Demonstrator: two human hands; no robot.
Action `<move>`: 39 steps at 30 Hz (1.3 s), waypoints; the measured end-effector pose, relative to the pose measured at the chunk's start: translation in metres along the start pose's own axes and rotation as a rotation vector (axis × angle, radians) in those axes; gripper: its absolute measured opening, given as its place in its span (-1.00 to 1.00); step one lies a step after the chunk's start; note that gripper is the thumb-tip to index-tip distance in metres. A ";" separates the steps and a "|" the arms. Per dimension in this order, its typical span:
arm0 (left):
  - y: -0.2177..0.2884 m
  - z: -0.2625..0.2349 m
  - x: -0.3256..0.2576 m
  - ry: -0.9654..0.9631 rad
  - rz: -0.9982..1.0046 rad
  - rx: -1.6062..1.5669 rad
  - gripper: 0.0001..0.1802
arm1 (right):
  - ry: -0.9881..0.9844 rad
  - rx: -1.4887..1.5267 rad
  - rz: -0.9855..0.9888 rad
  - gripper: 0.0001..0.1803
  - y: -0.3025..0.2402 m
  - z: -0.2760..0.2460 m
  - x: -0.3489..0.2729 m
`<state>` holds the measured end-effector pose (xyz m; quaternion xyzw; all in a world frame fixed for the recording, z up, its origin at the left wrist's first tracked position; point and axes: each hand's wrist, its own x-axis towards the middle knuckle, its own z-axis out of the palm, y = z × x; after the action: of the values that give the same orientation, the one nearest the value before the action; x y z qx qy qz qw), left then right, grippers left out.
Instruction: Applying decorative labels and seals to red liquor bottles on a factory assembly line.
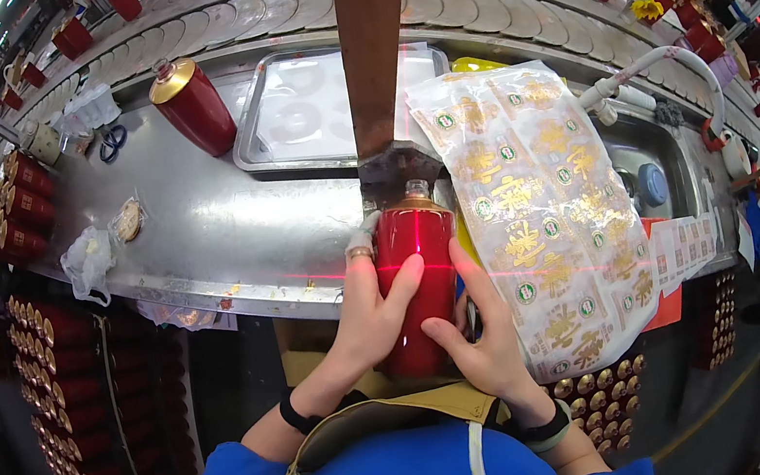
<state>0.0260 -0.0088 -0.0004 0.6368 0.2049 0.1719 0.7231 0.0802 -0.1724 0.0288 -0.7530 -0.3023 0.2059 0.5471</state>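
Between my two hands is a red bottle [418,315] with a gold shoulder and a clear glass neck, tilted with its neck away from me. My left hand [372,303] wraps its left side, thumb across the front; white tape or a finger cover shows on a fingertip. Along the right side my right hand [484,340] presses with thumb and fingers. Red laser lines cross on the bottle's front. Just right of it lies a sheet of gold and green decals [543,213] on translucent backing. The bottle's base is partly hidden near my apron.
Another red bottle [194,108] stands on the metal table [193,236] beside a shallow tray [245,135]. Scissors [113,145] and a plastic bag [90,266] lie left. A brown post [375,41] rises ahead. A sink [673,159] with a white faucet [649,64] is right; a slatted conveyor [267,8] runs behind.
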 end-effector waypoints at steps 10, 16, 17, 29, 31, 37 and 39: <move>0.005 0.002 0.001 0.003 -0.076 -0.133 -0.37 | -0.039 0.046 -0.003 -0.06 -0.005 -0.007 0.024; 0.001 0.003 0.014 0.105 0.150 0.035 -0.32 | -0.021 0.078 -0.010 -0.03 0.014 -0.006 0.030; -0.002 0.001 0.012 0.105 0.144 0.125 -0.28 | -0.027 0.114 -0.015 -0.01 0.018 -0.005 0.030; 0.007 0.004 0.014 0.116 0.198 0.431 -0.16 | -0.073 0.190 0.093 0.06 0.016 -0.011 0.029; 0.004 0.003 0.016 0.109 0.136 0.262 -0.13 | -0.094 0.043 0.137 0.18 0.016 -0.016 0.023; 0.001 -0.018 0.020 -0.122 -0.112 -0.232 -0.32 | -0.112 -0.396 -0.160 0.28 0.022 -0.009 0.005; 0.005 -0.022 0.016 -0.063 -0.030 -0.052 -0.33 | -0.109 -0.412 -0.141 0.23 0.010 -0.006 0.006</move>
<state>0.0285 0.0193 0.0012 0.6196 0.1869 0.1462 0.7482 0.0907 -0.1749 0.0209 -0.8136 -0.4190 0.1412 0.3776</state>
